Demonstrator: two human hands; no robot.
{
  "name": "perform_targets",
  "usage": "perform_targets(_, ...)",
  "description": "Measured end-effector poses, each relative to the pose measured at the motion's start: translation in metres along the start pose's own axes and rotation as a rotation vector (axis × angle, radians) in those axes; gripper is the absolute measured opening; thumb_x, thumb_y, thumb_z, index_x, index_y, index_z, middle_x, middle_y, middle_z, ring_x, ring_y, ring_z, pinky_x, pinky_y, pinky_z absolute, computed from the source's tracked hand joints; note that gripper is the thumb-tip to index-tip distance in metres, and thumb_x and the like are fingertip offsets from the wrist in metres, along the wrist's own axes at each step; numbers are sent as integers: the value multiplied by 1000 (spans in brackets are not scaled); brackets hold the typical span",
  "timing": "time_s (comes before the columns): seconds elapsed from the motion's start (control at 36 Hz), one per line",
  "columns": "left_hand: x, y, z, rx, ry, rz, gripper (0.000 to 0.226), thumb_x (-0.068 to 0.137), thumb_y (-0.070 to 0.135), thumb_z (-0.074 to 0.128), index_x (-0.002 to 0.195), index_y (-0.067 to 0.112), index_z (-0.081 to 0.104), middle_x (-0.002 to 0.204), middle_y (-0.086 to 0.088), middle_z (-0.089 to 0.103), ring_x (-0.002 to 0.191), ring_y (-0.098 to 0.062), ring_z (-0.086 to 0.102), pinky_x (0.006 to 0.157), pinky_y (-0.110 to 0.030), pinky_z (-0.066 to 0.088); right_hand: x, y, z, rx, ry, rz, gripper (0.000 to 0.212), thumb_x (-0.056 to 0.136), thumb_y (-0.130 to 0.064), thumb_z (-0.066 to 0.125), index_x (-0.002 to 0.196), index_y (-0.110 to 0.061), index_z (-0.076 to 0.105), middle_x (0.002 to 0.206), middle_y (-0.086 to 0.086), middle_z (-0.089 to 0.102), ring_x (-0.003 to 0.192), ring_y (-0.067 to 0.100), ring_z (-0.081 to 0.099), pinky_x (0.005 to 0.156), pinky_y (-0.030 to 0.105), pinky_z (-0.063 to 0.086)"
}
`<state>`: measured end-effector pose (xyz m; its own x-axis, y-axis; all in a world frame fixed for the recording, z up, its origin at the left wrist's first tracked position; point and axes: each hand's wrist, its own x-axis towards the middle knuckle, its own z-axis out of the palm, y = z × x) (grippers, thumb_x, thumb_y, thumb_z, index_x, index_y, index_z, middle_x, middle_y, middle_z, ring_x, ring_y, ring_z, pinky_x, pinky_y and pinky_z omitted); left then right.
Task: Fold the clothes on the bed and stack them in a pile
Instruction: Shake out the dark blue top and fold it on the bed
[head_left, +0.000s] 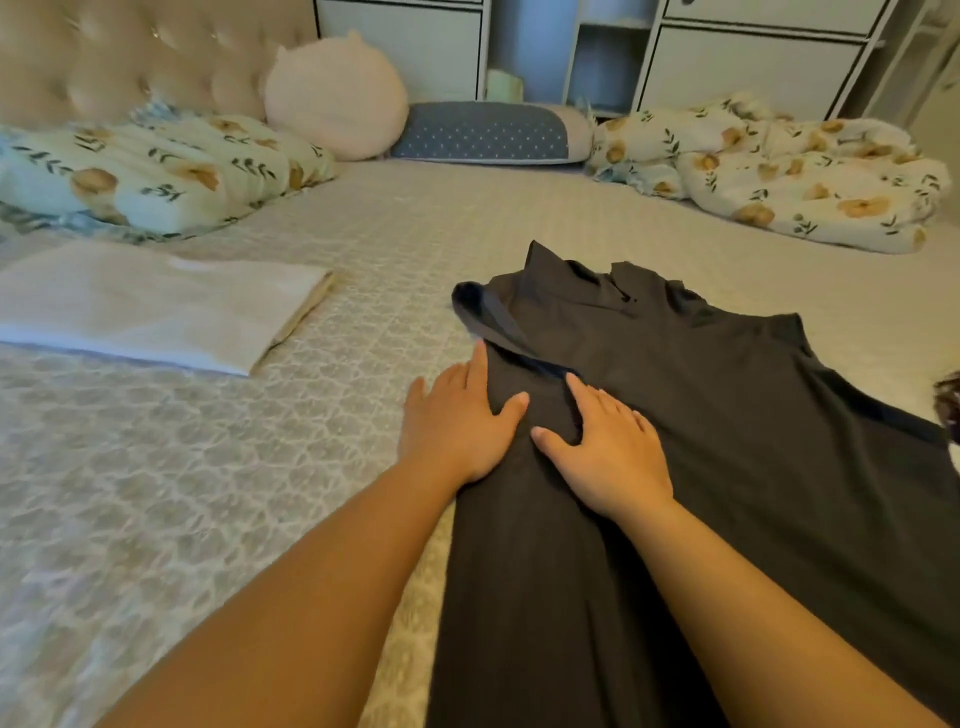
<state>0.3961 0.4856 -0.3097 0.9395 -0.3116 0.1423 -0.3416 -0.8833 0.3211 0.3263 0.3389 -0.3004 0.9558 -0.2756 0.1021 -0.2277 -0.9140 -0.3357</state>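
A dark grey collared garment (727, 415) lies spread on the bed (208, 493), collar pointing away from me, its left sleeve folded in over the body. My left hand (457, 421) rests flat on the garment's left edge, fingers straight. My right hand (608, 447) presses flat on the cloth just beside it, thumb spread out. A folded white garment (150, 306) lies on the bed to the left.
Floral pillows (156, 166) and a round cream cushion (337, 98) line the headboard. A blue dotted pillow (488, 132) and a bunched floral blanket (805, 171) lie at the back right. White cabinets (753, 57) stand behind. A dark item (948, 400) peeks in at the right edge.
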Motion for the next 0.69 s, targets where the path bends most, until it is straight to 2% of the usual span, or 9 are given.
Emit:
perform_targets(0.11, 60, -4, 5, 30, 86, -29, 52, 96, 44, 24, 135, 16, 45, 140, -6, 44, 130, -25, 37, 110, -46, 26, 53, 4, 1, 142, 106, 36, 81, 80, -62, 56, 148, -35, 21, 146, -9, 42, 135, 16, 36, 109, 37, 26)
perform_targets(0.17, 85, -4, 6, 29, 67, -27, 46, 96, 38, 25, 124, 16, 53, 134, -7, 49, 125, -26, 42, 107, -47, 28, 75, 4, 0, 151, 118, 33, 75, 80, -59, 58, 145, -36, 28, 138, -11, 47, 130, 16, 39, 104, 38, 29)
perform_targets(0.28, 120, -4, 9, 49, 44, -31, 43, 93, 38, 32, 125, 14, 49, 137, -10, 47, 123, -30, 42, 106, -48, 28, 101, 6, -3, 179, 107, 43, 43, 82, -58, 58, 120, -38, 58, 126, -12, 52, 123, 15, 43, 95, 37, 32)
perform_targets(0.33, 133, -4, 12, 34, 51, -17, 49, 94, 44, 30, 136, 22, 41, 144, -7, 42, 127, -30, 41, 106, -50, 28, 106, 6, -5, 212, 56, 30, 33, 82, -57, 60, 108, -38, 66, 121, -13, 56, 121, 17, 45, 95, 37, 33)
perform_targets(0.39, 145, -1, 14, 3, 52, 2, 57, 93, 55, 29, 146, 34, 25, 153, -1, 32, 133, -30, 36, 106, -51, 26, 108, 5, -9, 260, 22, 6, 18, 82, -50, 63, 84, -35, 73, 103, -13, 66, 112, 19, 52, 95, 38, 41)
perform_targets(0.44, 155, 6, 16, -30, 27, 35, 65, 92, 62, 29, 150, 42, 9, 158, 4, 19, 140, -27, 28, 109, -52, 20, 109, 7, -13, 322, -2, 9, 30, 83, -38, 64, 57, -24, 66, 77, -7, 67, 95, 22, 59, 85, 37, 47)
perform_targets(0.56, 167, 25, 23, 2, -29, 139, 69, 88, 68, 33, 149, 43, 14, 160, 4, 11, 144, -23, 14, 111, -52, 14, 112, 15, -23, 431, -39, 101, 32, 78, -24, 60, 48, -14, 53, 48, 0, 51, 56, 19, 51, 54, 29, 36)
perform_targets(0.64, 176, 26, 23, 66, -49, 111, 71, 88, 70, 31, 149, 34, 26, 160, 3, 14, 143, -25, 19, 111, -51, 16, 112, 18, -37, 462, -71, 190, 35, 75, -28, 62, 47, -16, 43, 38, -6, 36, 48, 16, 38, 48, 27, 28)
perform_targets(0.69, 181, 25, 24, 66, -76, 78, 70, 89, 70, 25, 149, 34, 25, 159, 2, 16, 142, -25, 22, 111, -51, 17, 112, 20, -42, 412, -124, 207, 28, 74, -30, 62, 54, -16, 49, 42, -5, 40, 49, 16, 39, 47, 26, 28)
